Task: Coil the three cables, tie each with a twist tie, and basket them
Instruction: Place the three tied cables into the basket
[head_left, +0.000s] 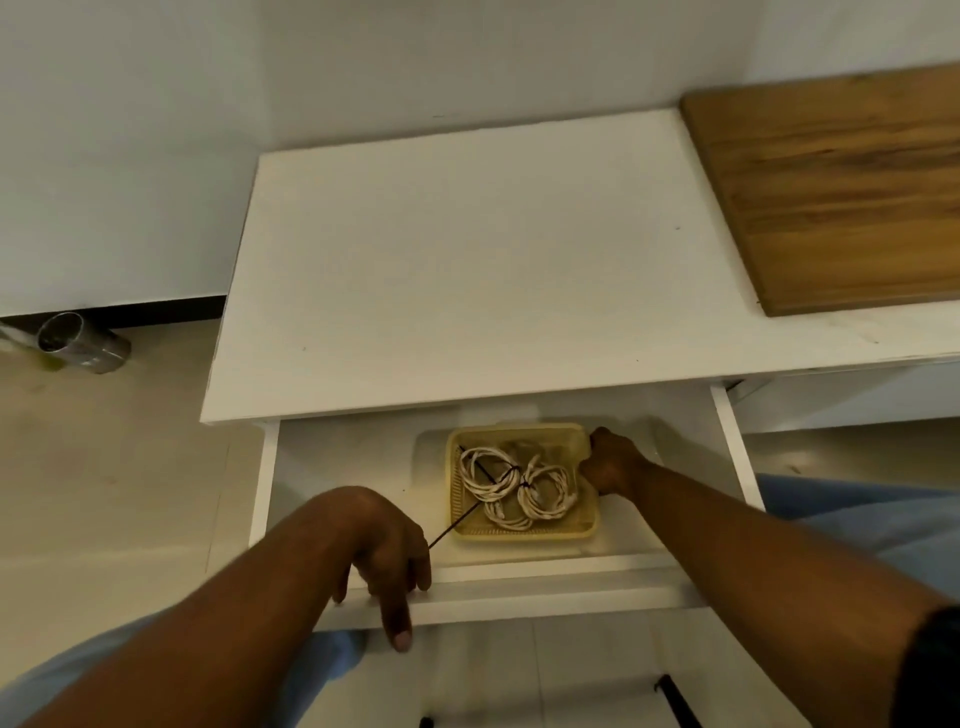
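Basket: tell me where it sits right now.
In the head view the basket sits low and centre inside the open drawer under the white tabletop, holding the coiled cables; the right hand grips its right rim.

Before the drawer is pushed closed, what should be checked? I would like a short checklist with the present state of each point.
1. Coiled white cables lie inside the yellow basket: ok.
2. Count of three coils: cannot tell, they overlap.
3. Twist tie fully inside the basket: not ok, a dark strand sticks out over the near-left rim.
4. Basket sits flat in the open drawer: ok.
5. Right hand clear of the drawer: not ok, it grips the basket's right rim.
6. Left hand ready on the drawer front: ok, fingers rest on its edge.
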